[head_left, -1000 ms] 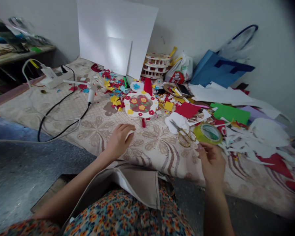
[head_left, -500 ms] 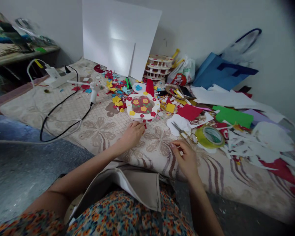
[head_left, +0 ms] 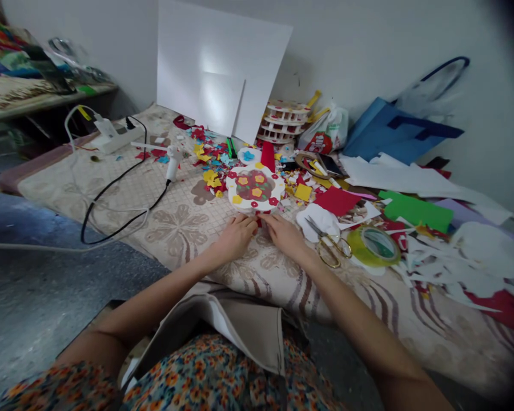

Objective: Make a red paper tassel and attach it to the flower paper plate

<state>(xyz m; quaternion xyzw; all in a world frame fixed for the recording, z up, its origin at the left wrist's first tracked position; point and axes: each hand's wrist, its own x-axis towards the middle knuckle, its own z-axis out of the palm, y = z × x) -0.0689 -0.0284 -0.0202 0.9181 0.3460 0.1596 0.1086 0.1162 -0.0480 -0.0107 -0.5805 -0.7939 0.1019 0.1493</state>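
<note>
Both hands out in front, low on the patterned mat. Left hand and right hand side by side, fingertips meeting at the near edge of the round white paper plate. Fingers bent down and pinched close around a small red strip sticking out under the plate's edge — too small and too hidden to tell which hand's grip really has it, or how tight.

Plate flat on the mat, in the middle, just past the fingertips. Red and yellow paper flowers stuck on top, dark round patch in the center.

Just right of the right hand — gold-handled scissors lying on a white scrap. Next to those, a roll of yellow-green tape. Farther right, a green sheet and a red sheet among lots of white paper cuttings.

Left of the plate, a white glue gun with a black cord running off to a power strip. Behind the plate, little bits of colored paper scattered about, a big white board leaning on the wall, and a blue bag off to the right.
</note>
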